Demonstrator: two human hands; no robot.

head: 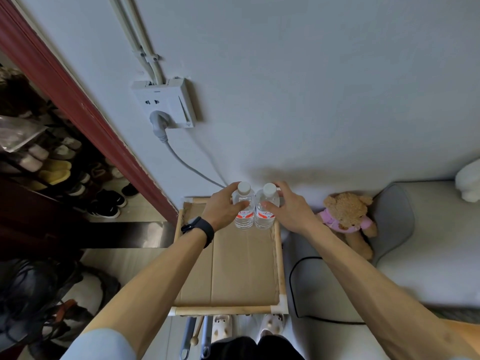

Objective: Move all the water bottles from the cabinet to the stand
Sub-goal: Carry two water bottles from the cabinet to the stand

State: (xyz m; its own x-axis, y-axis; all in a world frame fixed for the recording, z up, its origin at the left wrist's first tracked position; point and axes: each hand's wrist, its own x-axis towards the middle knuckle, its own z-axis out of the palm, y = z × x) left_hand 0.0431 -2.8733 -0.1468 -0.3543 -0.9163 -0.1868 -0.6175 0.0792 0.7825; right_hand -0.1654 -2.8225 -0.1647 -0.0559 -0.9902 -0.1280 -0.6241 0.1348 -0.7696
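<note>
Spotter: Tipping is your worry here. Your left hand wraps the left bottle round its shoulder, thumb in front and fingers behind. Your right hand holds the right bottle the same way. Both grips sit high, above the labels, so if you let go before a base is flat, that bottle could rock over.

Checker: Agreed, and the surface adds to it. You are over the cardboard that lines the top of the stand, at its far end close to the wall. Cardboard may give a little, I'd judge, and I cannot tell whether the bases are touching it yet.

Spotter: The two bottles also sit side by side, touching. If you draw one hand away at an angle, you could knock its neighbour. Off the right edge it would drop towards the teddy bear. At the back, the grey cable runs down just behind them.

Checker: As for how your bottles look, they are small, clear plastic and ribbed near the base. Each has a white cap and a white label printed in red. Both are upright and seem filled, though the level is hard to read. No other bottles show on the stand.
</note>
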